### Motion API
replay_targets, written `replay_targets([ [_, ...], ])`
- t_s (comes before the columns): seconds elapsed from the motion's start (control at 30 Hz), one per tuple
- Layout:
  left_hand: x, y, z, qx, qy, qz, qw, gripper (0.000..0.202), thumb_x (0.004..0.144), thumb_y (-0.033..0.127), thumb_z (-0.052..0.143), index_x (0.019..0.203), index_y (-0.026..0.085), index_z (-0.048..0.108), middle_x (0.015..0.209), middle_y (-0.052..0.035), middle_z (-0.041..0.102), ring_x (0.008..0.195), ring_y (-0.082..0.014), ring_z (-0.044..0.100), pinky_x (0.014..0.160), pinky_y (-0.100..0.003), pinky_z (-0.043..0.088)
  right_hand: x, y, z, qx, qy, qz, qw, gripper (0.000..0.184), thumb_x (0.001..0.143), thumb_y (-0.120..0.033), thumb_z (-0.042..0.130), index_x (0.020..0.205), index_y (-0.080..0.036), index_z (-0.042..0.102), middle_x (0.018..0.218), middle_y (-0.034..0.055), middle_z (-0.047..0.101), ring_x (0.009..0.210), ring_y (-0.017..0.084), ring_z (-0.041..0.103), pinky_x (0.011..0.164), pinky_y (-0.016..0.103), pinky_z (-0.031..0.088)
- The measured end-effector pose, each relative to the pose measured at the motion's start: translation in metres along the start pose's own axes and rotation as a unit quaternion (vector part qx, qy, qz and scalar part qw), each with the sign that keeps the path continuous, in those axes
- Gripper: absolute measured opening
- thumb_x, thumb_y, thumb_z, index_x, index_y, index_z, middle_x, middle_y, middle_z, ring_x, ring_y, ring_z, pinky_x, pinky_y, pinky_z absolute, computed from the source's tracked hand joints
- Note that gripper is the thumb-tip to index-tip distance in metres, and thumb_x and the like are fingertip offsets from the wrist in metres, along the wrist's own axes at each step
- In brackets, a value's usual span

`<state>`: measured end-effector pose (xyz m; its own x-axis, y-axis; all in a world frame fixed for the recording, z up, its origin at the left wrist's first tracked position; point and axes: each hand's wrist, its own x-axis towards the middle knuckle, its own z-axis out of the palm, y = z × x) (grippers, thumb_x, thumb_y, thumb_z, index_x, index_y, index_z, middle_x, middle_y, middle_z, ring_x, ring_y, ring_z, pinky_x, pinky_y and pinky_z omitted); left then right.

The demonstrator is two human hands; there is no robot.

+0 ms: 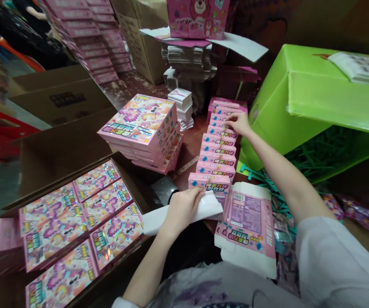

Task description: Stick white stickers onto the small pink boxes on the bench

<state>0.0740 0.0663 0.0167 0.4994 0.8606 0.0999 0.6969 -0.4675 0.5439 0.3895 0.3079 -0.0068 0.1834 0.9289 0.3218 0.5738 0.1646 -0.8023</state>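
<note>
1. The left hand (184, 209) curls round a white sheet (209, 206), gripping it between thumb and fingers; the sheet sticks out on both sides of the fist, its right end just in front of the nearest small box.
2. The right hand (238, 123) reaches to the far part of the row, fingertips drawn together against the small pink boxes (217, 150); whether they pinch one, I cannot tell.
3. Those boxes stand one behind another in a line leading away from the person, on a reddish-brown tabletop (194, 137).
4. Right of the row's near end lies a flattened pink carton (248, 218), printed panel up, white flaps out.
5. Left of the row, larger pink boxes form a stack (142, 124), with a pile of white cards (182, 102) behind it.
6. Nearer on the left, an open cardboard box (43, 158) holds more patterned pink boxes (52, 214).
7. On the right, a light-green bin (269, 111) contains thin green pieces (332, 149).
</note>
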Motion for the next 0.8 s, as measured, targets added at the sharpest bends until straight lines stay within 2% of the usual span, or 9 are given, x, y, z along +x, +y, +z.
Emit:
replay_targets([
  [0.13,0.001,0.0,0.003,-0.026,-0.014,-0.003,1.0,0.022,0.094,0.027,0.045,0.094,0.021,0.065,0.091,-0.0023,0.074,0.08,-0.0164,0.069,0.071,-0.024,0.045,-0.007,0.001,0.002,-0.005,0.052,-0.03,0.998,0.006,0.067,-0.015,0.07,0.072,-0.017,0.068,0.077,0.0048,0.07,0.074,0.019,0.064,0.08,0.038,0.054],
  [0.3,0.001,0.0,0.006,-0.032,0.0,0.0,0.999,0.021,0.095,0.026,0.044,0.093,0.021,0.065,0.091,-0.0023,0.074,0.08,-0.0156,0.069,0.07,-0.023,0.046,-0.013,0.001,0.002,-0.013,0.054,-0.033,0.998,0.008,0.066,-0.019,0.071,0.074,-0.016,0.069,0.078,0.0057,0.07,0.073,0.018,0.064,0.077,0.035,0.053],
  [0.37,0.0,0.001,0.006,-0.032,0.001,0.003,0.999,0.021,0.094,0.027,0.044,0.094,0.021,0.065,0.092,-0.0021,0.074,0.079,-0.0153,0.069,0.07,-0.023,0.046,-0.012,0.002,0.001,-0.022,0.048,-0.034,0.998,0.02,0.064,-0.019,0.072,0.083,-0.015,0.07,0.085,0.0072,0.071,0.073,0.018,0.063,0.076,0.035,0.053],
  [0.5,-0.002,0.002,0.005,-0.038,-0.002,0.004,0.999,0.022,0.094,0.027,0.045,0.095,0.021,0.066,0.093,-0.0019,0.074,0.078,-0.015,0.068,0.069,-0.023,0.046,-0.007,-0.008,-0.005,-0.015,0.036,-0.046,0.998,0.066,0.058,-0.018,0.076,0.121,-0.02,0.057,0.123,0.0116,0.06,0.083,0.019,0.064,0.076,0.034,0.053],
  [0.57,-0.004,0.003,0.002,-0.045,0.002,0.004,0.999,0.022,0.094,0.026,0.045,0.096,0.021,0.066,0.094,-0.0021,0.074,0.079,-0.015,0.068,0.07,-0.023,0.046,-0.018,-0.029,-0.012,-0.002,0.072,-0.056,0.996,0.065,0.062,-0.023,0.075,0.124,-0.019,0.055,0.124,0.0121,0.059,0.091,0.021,0.063,0.079,0.034,0.053],
  [0.63,-0.006,0.006,-0.001,-0.057,0.007,0.013,0.998,0.021,0.094,0.027,0.045,0.096,0.021,0.065,0.093,-0.0018,0.073,0.08,-0.0148,0.068,0.071,-0.023,0.045,-0.053,-0.06,-0.025,0.022,0.128,-0.069,0.989,0.047,0.072,-0.032,0.069,0.116,-0.019,0.059,0.114,0.0108,0.062,0.096,0.022,0.063,0.083,0.033,0.052],
  [0.7,-0.006,0.014,-0.005,-0.07,0.018,0.024,0.997,0.021,0.094,0.028,0.045,0.094,0.02,0.065,0.09,-0.0014,0.073,0.079,-0.0144,0.067,0.071,-0.023,0.045,-0.113,-0.097,-0.043,0.054,0.12,-0.076,0.988,0.034,0.082,-0.041,0.059,0.109,-0.021,0.062,0.106,0.0085,0.064,0.094,0.021,0.063,0.084,0.033,0.053],
  [0.77,-0.003,0.028,-0.008,-0.084,0.028,0.039,0.995,0.021,0.094,0.028,0.045,0.092,0.019,0.064,0.086,-0.0016,0.072,0.076,-0.0141,0.066,0.069,-0.022,0.044,-0.189,-0.129,-0.065,0.094,-0.04,-0.075,0.992,0.039,0.08,-0.047,0.062,0.111,-0.024,0.063,0.099,0.0063,0.067,0.086,0.02,0.066,0.077,0.032,0.055],
  [0.8,-0.001,0.038,-0.007,-0.096,0.029,0.052,0.994,0.022,0.094,0.028,0.045,0.091,0.019,0.064,0.085,-0.0018,0.071,0.076,-0.0139,0.066,0.069,-0.022,0.044,-0.228,-0.141,-0.075,0.108,-0.125,-0.064,0.984,0.056,0.073,-0.047,0.071,0.123,-0.025,0.057,0.1,0.0055,0.068,0.085,0.021,0.066,0.077,0.033,0.056],
])
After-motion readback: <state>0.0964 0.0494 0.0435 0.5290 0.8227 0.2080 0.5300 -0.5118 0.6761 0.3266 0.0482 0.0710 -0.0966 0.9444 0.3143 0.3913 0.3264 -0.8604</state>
